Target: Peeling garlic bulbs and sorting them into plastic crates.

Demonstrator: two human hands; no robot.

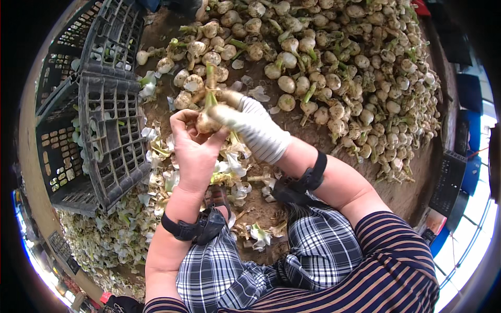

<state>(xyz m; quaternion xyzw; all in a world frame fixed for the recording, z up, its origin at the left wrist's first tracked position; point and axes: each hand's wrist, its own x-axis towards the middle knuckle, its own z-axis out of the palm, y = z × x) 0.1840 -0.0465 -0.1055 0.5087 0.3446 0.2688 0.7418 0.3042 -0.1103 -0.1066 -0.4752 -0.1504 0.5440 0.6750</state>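
A dirt-streaked bulb, probably fresh garlic [206, 123], is between my two hands, with its green stem [211, 84] pointing up and away from me. Bare fingers of my left hand [192, 145] hold the bulb from the left and from the near side. My right hand [256, 124], in a white fabric covering with thin stripes, grips around the bulb and the base of its stem. Loose bulbs [193, 83] lie on the soil just beyond my fingers. Pale skins and leaf scraps [231, 166] litter the ground below my hands.
A large heap of similar stemmed bulbs [352, 78] spreads ahead and to the right. Black plastic crates [113, 129] stand close on the left, beside a pile of peelings [113, 238]. Part of another person [176, 6] shows at the top edge.
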